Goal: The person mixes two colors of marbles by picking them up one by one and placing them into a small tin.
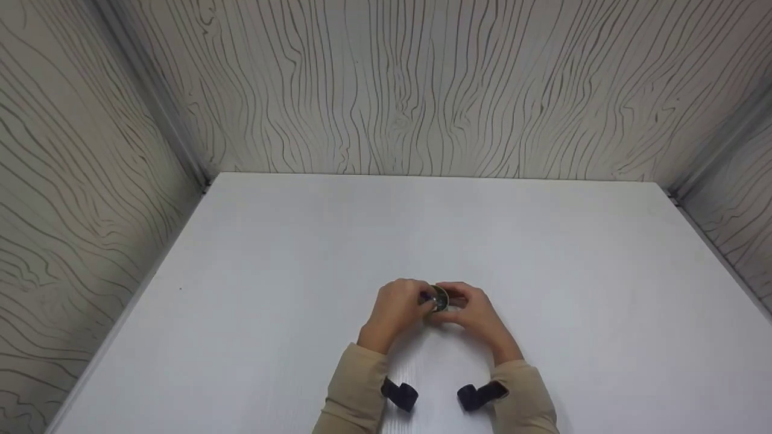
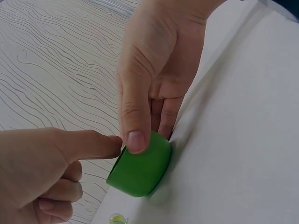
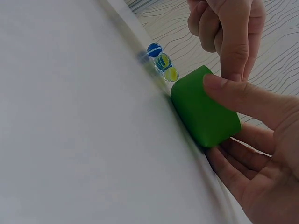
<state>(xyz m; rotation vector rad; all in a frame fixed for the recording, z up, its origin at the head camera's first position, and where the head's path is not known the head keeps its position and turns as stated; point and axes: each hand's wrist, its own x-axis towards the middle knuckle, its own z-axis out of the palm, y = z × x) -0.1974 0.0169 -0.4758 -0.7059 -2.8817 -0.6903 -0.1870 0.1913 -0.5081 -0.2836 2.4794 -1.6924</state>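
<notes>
A small green cup (image 3: 198, 109) stands on the white table, its mouth facing up. My right hand (image 1: 476, 310) holds it by the side, with the thumb on the near wall and the other fingers round the far side. From the left, my left hand (image 1: 395, 310) reaches to the rim. In the left wrist view its index finger (image 2: 91, 143) points into the mouth, while the other fingers are curled; the fingertip is hidden inside, and I cannot tell whether it pinches anything. Blue and yellow glass marbles (image 3: 163, 61) lie on the table beside the cup, below the left hand.
The white table (image 1: 271, 241) reaches back to a panel wall (image 1: 392, 90) with a wood-grain pattern. More patterned panels stand at the left and right. Black wrist mounts (image 1: 403, 396) stick out from both tan sleeves (image 1: 356, 386).
</notes>
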